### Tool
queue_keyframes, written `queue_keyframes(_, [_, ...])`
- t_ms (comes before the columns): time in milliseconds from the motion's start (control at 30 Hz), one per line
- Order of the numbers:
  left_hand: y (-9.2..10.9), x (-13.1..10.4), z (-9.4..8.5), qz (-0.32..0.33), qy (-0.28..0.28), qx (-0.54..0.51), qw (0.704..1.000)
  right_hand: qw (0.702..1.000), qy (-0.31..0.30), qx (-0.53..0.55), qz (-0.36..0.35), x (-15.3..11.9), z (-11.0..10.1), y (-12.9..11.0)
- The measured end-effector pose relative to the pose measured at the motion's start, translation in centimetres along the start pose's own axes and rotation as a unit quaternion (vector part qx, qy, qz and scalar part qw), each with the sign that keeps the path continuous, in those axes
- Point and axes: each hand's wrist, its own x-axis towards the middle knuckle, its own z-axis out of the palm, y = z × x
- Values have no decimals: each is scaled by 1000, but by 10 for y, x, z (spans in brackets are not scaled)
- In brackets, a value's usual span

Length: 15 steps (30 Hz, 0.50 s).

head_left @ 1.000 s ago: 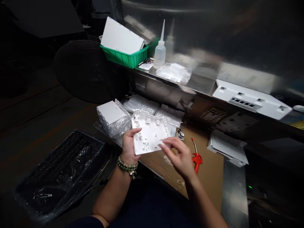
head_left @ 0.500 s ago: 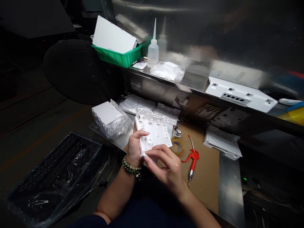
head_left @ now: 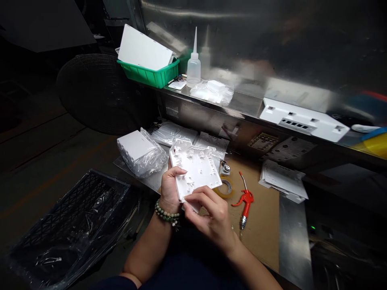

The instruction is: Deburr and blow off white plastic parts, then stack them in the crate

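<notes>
A white plastic housing (head_left: 198, 169), its ribbed inner side facing up, is held above the bench near my body. My left hand (head_left: 170, 187) grips its left edge, thumb lying over the inner face, with a beaded bracelet at the wrist. The fingers of my right hand (head_left: 208, 211) pinch the housing's near lower corner; anything small between the fingertips is too hidden to name. Just right of the housing are a roll of tape (head_left: 225, 188) and a small metal part (head_left: 225, 167). A red air gun (head_left: 247, 198) lies farther right on the cardboard (head_left: 266, 225).
Bagged white parts (head_left: 137, 149) sit at the left, a stack of white panels (head_left: 282, 179) at the right. The shelf holds a green bin (head_left: 148, 74), a squeeze bottle (head_left: 194, 68) and a white cover (head_left: 302, 121). A plastic-lined black crate (head_left: 72, 229) stands lower left.
The housing has turned and tilted slightly, its right corner now nearer the tape roll. Both hands keep their grip, the right fingers still at the lower corner.
</notes>
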Motion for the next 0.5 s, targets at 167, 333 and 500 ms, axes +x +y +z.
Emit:
queue_keyframes(167, [-3,1,-1,28,3,-16,999,1000,18,15,17,1,-3,0])
queue_keyframes(333, [-3,0,0,-13,8,-32,999,1000,-4,13,4,0,-1,2])
queue_keyframes(500, [-1,2,-5,5,16,-33,999,1000,9,1,28,0,-7,5])
